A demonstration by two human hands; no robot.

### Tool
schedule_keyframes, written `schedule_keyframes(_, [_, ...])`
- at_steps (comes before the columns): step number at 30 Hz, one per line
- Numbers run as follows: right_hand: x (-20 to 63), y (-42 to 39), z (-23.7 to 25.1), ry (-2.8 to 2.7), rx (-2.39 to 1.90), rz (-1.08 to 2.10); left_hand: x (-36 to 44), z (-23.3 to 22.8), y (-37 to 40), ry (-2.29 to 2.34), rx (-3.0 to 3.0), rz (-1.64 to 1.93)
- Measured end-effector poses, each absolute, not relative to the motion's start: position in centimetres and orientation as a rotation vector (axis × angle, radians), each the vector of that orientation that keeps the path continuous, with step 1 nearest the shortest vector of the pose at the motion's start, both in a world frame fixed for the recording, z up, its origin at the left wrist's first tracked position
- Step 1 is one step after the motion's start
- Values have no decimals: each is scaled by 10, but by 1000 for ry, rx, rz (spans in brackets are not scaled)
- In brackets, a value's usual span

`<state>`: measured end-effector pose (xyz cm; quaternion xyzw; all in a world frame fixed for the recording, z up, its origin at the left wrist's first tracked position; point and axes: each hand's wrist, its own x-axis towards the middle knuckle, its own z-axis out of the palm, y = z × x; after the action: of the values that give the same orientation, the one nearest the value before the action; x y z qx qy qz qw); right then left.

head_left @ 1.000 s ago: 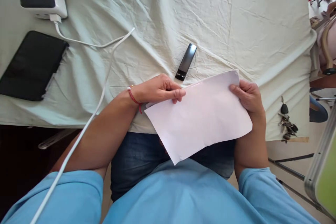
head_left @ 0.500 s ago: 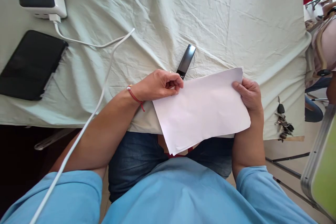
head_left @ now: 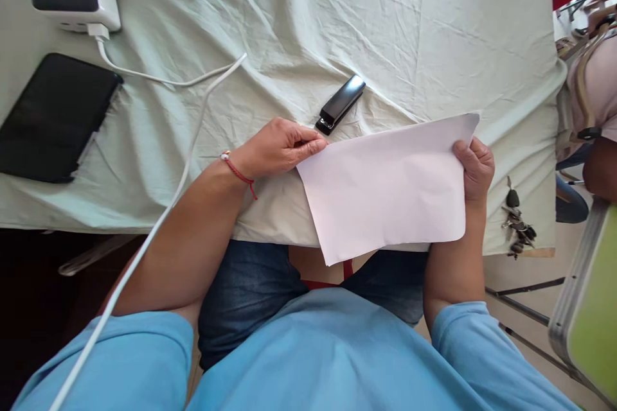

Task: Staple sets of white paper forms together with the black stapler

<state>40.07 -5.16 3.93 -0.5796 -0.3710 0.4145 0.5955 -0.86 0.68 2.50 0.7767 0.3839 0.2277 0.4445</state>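
You've slid the paper (head_left: 390, 183) rightward since before; your left hand (head_left: 277, 148) and right hand (head_left: 475, 167) pinch its ends, long axis running left-right, tilted up rightward

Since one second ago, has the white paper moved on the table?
Yes. The white paper has shifted to the right: its right top corner now lies nearer the keys hanging at the table edge, held by both hands.
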Motion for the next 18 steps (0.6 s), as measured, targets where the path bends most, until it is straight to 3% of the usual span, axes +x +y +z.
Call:
schedule_keyframes(9, [405, -48, 36, -851, -1285, 903, -18, 33, 15, 1010, 1921, 399])
schedule_keyframes(18, [406, -46, 34, -869, -1312, 950, -14, 36, 16, 1007, 1796, 459])
